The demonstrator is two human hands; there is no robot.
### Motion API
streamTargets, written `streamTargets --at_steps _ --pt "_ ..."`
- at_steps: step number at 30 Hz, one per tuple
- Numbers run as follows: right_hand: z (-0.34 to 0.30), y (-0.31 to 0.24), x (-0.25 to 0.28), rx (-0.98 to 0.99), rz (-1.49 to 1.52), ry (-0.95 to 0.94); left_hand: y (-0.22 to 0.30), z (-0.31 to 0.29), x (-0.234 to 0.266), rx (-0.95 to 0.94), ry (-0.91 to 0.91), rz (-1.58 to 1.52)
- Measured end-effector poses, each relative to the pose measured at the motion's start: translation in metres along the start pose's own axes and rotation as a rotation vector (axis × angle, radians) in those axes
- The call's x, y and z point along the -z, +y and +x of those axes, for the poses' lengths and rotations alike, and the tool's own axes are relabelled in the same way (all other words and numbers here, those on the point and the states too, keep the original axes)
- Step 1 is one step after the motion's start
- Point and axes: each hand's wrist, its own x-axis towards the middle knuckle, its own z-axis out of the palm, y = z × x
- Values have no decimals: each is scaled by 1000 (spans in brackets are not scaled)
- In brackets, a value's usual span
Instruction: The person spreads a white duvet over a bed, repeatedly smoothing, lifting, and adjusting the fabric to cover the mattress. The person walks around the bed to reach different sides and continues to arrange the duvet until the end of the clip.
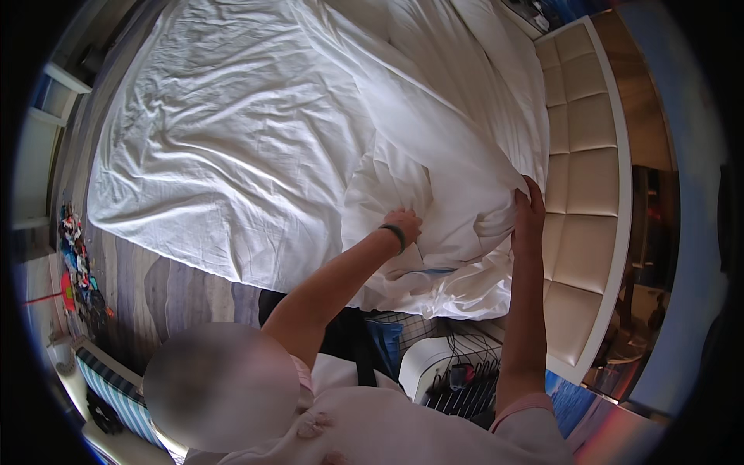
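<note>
A large white duvet cover (457,139) lies bunched and folded over the right half of the bed. My left hand (405,223), with a dark band on its wrist, is closed on a crumpled part of it near the bed's near side. Its fingertips are sunk in the cloth. By the headboard, my right hand (529,211) pinches the cover's edge, with its fingers bent over the fabric. A wrinkled white sheet (225,155) spreads over the left part of the bed. Some pale bluish cloth shows under the cover between my arms.
A beige padded headboard (577,155) with a white frame stands at the right. Close to my body is a white heater-like appliance (434,368) with dark cables. Wood-patterned floor (178,298) shows at the left, with a striped cushion (116,395) and a pile of small colourful things (77,263).
</note>
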Motion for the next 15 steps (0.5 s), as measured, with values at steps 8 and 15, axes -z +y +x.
streamTargets --at_steps 8,15 --pt "-12 30 7 -3 -123 -100 -65 -4 -74 294 -403 185" --pt "-23 35 20 -37 -124 -45 -107 -124 23 218 418 -41"
